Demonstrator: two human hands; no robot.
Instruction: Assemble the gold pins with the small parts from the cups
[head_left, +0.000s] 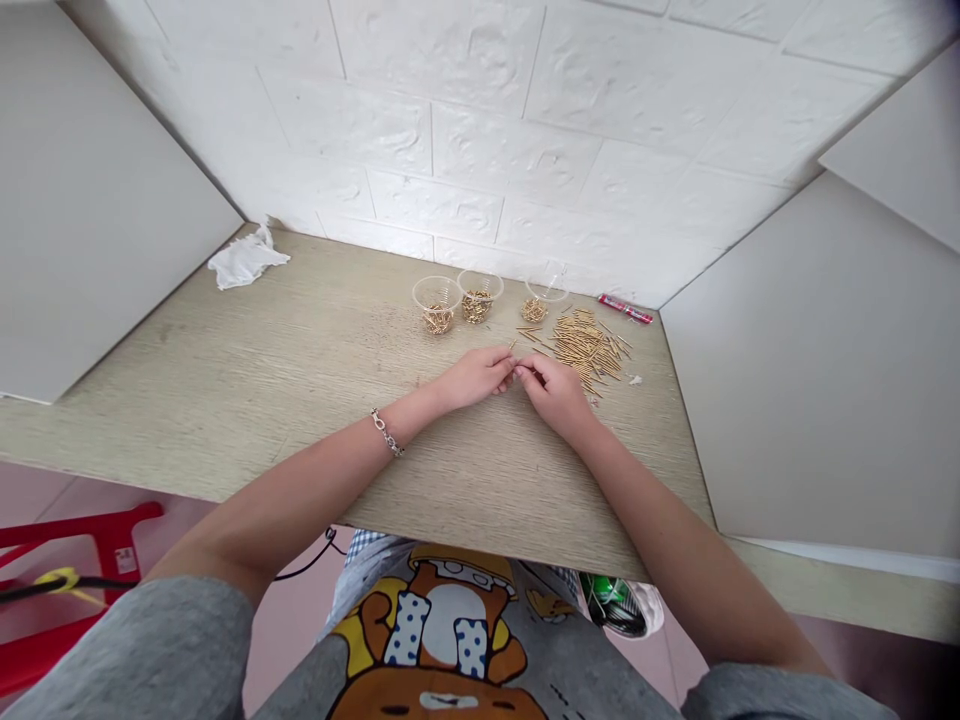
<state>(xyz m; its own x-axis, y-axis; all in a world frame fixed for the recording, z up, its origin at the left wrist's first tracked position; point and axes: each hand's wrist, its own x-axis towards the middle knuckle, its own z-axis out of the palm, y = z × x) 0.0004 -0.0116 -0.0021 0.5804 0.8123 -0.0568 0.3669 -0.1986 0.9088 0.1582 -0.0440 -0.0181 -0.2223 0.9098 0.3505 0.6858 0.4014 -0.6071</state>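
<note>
My left hand (481,377) is closed in a pinch on a thin gold-coloured pin (512,345), whose tip sticks up above the fingers. Against its fingertips my right hand (553,390) is also pinched; what lies between those fingers is too small and covered to make out. Just beyond the right hand spreads a loose pile of slim gold-coloured pins (589,348). Behind the hands stand three clear plastic cups: the left cup (437,292), the middle cup (480,284) and the right cup (547,282). Small gold-coloured pieces lie in the bottom of each.
A crumpled white tissue (247,260) lies at the back left of the wooden table (300,350). A red wrapped stick (625,308) is at the back right. White panels border both sides, with a white brick-patterned wall (480,140) behind. A red stool (97,545) stands below left.
</note>
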